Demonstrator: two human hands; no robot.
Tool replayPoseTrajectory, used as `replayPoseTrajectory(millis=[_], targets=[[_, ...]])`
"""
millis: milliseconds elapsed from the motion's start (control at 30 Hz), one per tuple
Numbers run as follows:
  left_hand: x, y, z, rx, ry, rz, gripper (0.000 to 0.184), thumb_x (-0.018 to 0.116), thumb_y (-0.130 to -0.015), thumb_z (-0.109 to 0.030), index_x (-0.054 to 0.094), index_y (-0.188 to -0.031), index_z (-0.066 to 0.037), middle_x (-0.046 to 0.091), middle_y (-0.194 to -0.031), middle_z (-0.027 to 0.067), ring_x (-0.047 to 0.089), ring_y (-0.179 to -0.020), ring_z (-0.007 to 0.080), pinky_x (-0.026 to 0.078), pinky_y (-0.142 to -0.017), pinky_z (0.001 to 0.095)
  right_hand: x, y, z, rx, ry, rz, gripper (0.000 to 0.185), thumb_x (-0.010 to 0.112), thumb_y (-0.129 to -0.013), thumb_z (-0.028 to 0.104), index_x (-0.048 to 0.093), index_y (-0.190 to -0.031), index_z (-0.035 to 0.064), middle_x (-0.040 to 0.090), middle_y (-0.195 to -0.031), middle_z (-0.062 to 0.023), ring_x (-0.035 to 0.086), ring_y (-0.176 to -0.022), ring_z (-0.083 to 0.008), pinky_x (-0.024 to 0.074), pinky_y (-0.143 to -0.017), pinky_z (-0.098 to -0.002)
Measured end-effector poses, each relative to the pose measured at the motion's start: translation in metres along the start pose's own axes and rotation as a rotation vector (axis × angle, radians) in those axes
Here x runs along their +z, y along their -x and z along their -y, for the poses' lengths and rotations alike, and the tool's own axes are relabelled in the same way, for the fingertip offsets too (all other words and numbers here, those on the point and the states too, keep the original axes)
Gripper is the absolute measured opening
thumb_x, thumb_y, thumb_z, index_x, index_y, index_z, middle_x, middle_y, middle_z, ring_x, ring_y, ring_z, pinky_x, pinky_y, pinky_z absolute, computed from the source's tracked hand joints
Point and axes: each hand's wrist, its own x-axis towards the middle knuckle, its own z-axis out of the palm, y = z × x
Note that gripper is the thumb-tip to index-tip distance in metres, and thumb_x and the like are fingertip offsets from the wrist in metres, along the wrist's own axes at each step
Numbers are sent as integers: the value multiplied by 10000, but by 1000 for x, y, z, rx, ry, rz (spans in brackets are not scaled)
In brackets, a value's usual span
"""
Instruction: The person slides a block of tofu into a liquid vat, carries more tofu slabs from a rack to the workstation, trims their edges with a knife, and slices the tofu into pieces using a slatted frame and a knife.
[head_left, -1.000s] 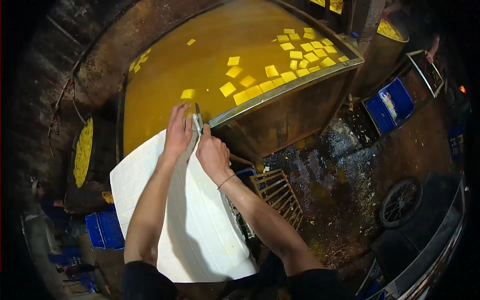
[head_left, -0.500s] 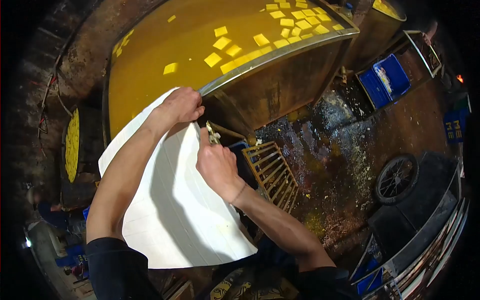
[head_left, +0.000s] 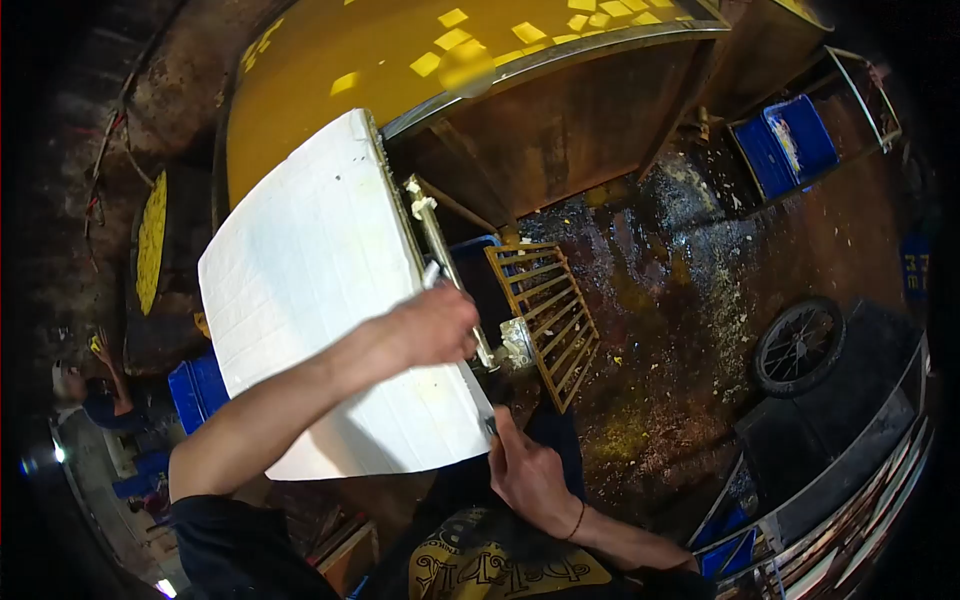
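Note:
A large white slab or sheet (head_left: 300, 270) lies beside the vat, with faint parallel lines across it. My left hand (head_left: 440, 322) is closed at its right edge; a small white bit shows above the fingers, but what they grip is hidden. My right hand (head_left: 535, 475) is at the slab's lower right corner, closed round the knife, of which only a little grey shows by the fingertips. Yellow square pieces (head_left: 453, 39) float in the vat of yellow liquid (head_left: 290, 120) beyond the slab.
A slatted wooden rack (head_left: 550, 310) and a metal bar (head_left: 435, 235) stand right of the slab. Farther right are a blue crate (head_left: 805, 145) and a wheel (head_left: 798, 347) on a cart. Another blue crate (head_left: 198, 390) is at left, near a person (head_left: 110, 405).
Both hands have come back from the vat end along the slab's right edge, my right hand to the lower corner. The slab's far end is now uncovered. The knife, earlier in plain view, is mostly hidden.

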Motion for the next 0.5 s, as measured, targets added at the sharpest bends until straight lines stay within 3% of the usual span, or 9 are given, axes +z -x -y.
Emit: replayPoseTrajectory(millis=[100,167,233,267,333,367,400,467,500], targets=[[23,4,-23,91,-58,99,233,577,-737,-166,666,-715,48,662,-775,228,642,-799,397,517,-797,451,7,16,-18,-5,1,-9,498,601,-836,-5,469,-1316,-8,609,-726,-198,611,-585,-361,472,-489,-437],[26,-2,-25,21,-40,172,241,579,-778,-211,691,-781,2,673,-811,204,637,-823,386,509,-786,455,1,11,-31,-94,84,-99,462,613,-819,-7,551,-1273,45,598,-779,-206,617,-657,-360,484,-538,-439],[17,-6,-29,-5,93,256,264,598,-813,-292,721,-859,-63,688,-826,171,638,-825,368,500,-773,445,-32,-4,-30,-131,213,-157,433,649,-774,14,630,-1198,102,554,-755,-142,582,-632,-309,474,-538,-414],[11,-3,-31,39,187,173,258,640,-810,-298,726,-875,-65,694,-830,166,654,-811,343,507,-757,429,-52,-6,-18,-211,170,-220,388,663,-768,-8,671,-1142,96,557,-753,-131,583,-650,-294,480,-578,-405],[-14,17,-39,165,465,95,239,679,-844,-253,724,-915,-29,718,-843,112,663,-775,184,508,-709,336,-98,2,6,-270,162,-71,416,670,-726,-88,675,-1120,46,581,-754,-138,576,-662,-284,471,-621,-362],[-24,39,-44,175,599,64,257,673,-866,-258,721,-939,-16,720,-831,76,630,-740,130,493,-686,293,-116,10,31,-186,156,-3,380,684,-720,-77,679,-1089,13,637,-804,-132,598,-693,-270,482,-651,-337],[-27,64,-45,219,613,-91,265,696,-861,-262,723,-970,-22,699,-781,56,601,-711,110,477,-666,268,-125,19,40,-263,158,-62,348,705,-703,-64,689,-1047,-10,678,-849,-137,637,-742,-238,498,-697,-313],[-32,152,-66,49,899,-302,301,678,-886,-277,713,-983,6,671,-773,47,591,-721,103,465,-651,248,-131,60,15,-375,224,-309,463,717,-788,-13,584,-1231,-23,684,-1061,-157,641,-957,-230,474,-890,-315],[-17,194,-66,41,963,-453,313,652,-908,-267,701,-1001,27,656,-770,46,590,-731,101,462,-645,245,-125,78,15,-151,124,-416,515,697,-846,23,505,-1322,-17,638,-1178,-136,590,-1065,-212,443,-945,-323]])
